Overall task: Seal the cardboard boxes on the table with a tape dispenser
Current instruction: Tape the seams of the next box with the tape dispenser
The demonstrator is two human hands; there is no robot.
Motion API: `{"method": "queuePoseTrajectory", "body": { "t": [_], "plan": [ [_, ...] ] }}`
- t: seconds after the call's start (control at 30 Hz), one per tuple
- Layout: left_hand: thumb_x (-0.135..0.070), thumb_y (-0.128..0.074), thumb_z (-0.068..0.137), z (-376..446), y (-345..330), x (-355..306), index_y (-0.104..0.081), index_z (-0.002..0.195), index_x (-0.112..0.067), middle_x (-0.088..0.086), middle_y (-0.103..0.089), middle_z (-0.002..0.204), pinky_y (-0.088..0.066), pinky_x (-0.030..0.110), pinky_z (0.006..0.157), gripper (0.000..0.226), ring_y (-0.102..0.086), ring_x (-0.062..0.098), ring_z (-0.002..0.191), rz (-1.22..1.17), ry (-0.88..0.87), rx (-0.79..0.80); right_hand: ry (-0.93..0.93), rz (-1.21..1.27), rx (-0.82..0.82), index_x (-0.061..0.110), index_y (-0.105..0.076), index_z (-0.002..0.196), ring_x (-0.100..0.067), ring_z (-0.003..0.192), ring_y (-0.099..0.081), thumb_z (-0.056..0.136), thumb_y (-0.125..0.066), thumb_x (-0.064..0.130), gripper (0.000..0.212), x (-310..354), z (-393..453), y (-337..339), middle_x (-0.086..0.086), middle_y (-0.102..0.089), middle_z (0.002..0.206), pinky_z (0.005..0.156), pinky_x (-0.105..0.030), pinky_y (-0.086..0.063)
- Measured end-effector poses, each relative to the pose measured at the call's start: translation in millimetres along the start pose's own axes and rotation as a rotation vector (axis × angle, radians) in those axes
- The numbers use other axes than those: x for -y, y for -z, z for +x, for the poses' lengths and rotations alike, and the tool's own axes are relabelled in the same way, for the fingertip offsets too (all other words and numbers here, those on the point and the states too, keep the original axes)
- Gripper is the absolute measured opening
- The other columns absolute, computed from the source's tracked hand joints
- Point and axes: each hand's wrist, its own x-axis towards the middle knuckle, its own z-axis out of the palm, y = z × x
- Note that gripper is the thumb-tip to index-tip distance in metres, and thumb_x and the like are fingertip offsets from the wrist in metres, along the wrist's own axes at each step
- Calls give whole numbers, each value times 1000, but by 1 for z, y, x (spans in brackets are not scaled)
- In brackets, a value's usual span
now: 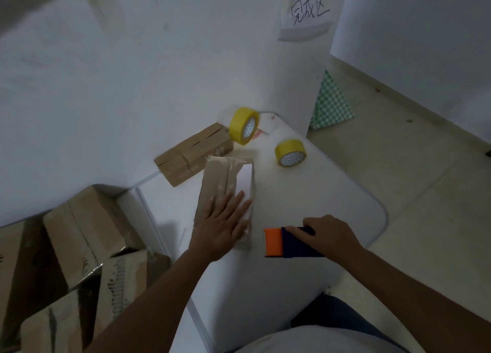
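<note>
Head view: we see the cardboard box (225,190) lying near the middle of the white table (332,193), its top flaps down and a white patch showing along its right side. Our left hand (225,222) lies flat on the near end of the box, fingers straight and slightly spread, pressing the top. Just to the right of the box, our right hand (329,235) curls around the dark blue body of the tape dispenser (289,242), whose orange front end points toward the box and sits close to its near corner. Behind the box, a second cardboard box (191,153) rests against the wall. Two yellow tape rolls are farther back: one (244,125) stands on edge beside that second box, the other (290,153) lies tilted near the table's right edge. To the left, off the table, several more cardboard boxes (79,246) are piled together. A handwritten paper sign (308,12) hangs on the wall above.
</note>
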Motion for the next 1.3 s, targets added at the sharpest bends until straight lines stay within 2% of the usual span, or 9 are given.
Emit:
{"method": "queuePoseTrajectory", "body": {
  "t": [0.13, 0.43, 0.5, 0.57, 0.63, 0.7, 0.9, 1.0, 1.3],
  "plan": [
    [-53, -6, 104, 0, 1, -1, -6, 157, -34, -9, 1, 165, -7, 50, 122, 57, 5, 13, 152, -28, 4, 7, 32, 17, -4, 18, -41, 56, -9, 43, -47, 72, -20, 88, 74, -11, 0, 1, 2, -47, 47, 42, -21, -30],
    [-56, 4, 100, -6, 1, -10, 8, 154, -38, -12, 12, 164, 2, 49, 122, 58, 15, 12, 151, -50, 70, -29, -13, 2, -15, 19, -39, 53, -12, 47, -51, 71, -28, 86, 70, -26, 4, 11, 0, -50, 49, 45, -24, -32],
    [-55, -3, 102, -4, 4, -8, 1, 156, -36, -10, 8, 165, 0, 50, 122, 58, 12, 16, 152, -70, 40, -49, -12, -43, 27, 19, -38, 54, -11, 47, -48, 73, -31, 85, 69, -18, 10, 15, 0, -48, 51, 46, -24, -32],
    [-48, -18, 105, -3, 6, -8, -28, 154, -32, -6, -9, 166, -5, 48, 122, 53, 0, 20, 153, -81, -61, -87, -35, -81, 79, 19, -38, 55, -9, 48, -44, 78, -36, 82, 67, -12, 16, 18, 2, -45, 53, 48, -25, -32],
    [-43, -27, 104, -3, 6, -10, -54, 135, -31, -6, -29, 160, -11, 47, 121, 42, -8, 18, 152, -134, -150, -117, -48, -106, 130, 21, -40, 58, -8, 51, -43, 82, -40, 78, 62, -8, 19, 19, 4, -45, 58, 48, -26, -32],
    [-44, -27, 103, -5, 5, -16, -63, 120, -31, -7, -38, 155, -12, 46, 122, 42, -7, 12, 151, -227, -102, -124, -43, -96, 206, 21, -44, 66, -11, 58, -47, 86, -44, 71, 54, -4, 20, 20, 4, -47, 64, 50, -26, -32],
    [-49, -30, 101, -13, 2, -45, -68, 108, -31, -8, -43, 149, -7, 40, 119, 43, -14, 20, 150, -333, 167, -196, -8, -231, 255, 19, -46, 89, -16, 73, -46, 91, -44, 63, 44, 6, 23, 20, -3, -59, 90, 69, -26, -32],
    [-41, -43, 102, -12, 4, -47, -68, 109, -30, -8, -40, 151, -4, 39, 118, 28, -10, 19, 150, -367, 202, -168, -19, -259, 237, 19, -43, 88, -17, 75, -47, 92, -43, 63, 45, 13, 26, 16, -5, -62, 97, 70, -27, -33],
    [-41, -40, 103, -14, 11, -49, -66, 115, -31, -11, -33, 154, -4, 39, 120, 30, -6, 18, 151, -358, 230, -115, -238, -208, 216, 10, -58, 100, -23, 87, -62, 95, -44, 57, 49, -9, 35, 10, -9, -64, 101, 65, -27, -41]
  ]
}}
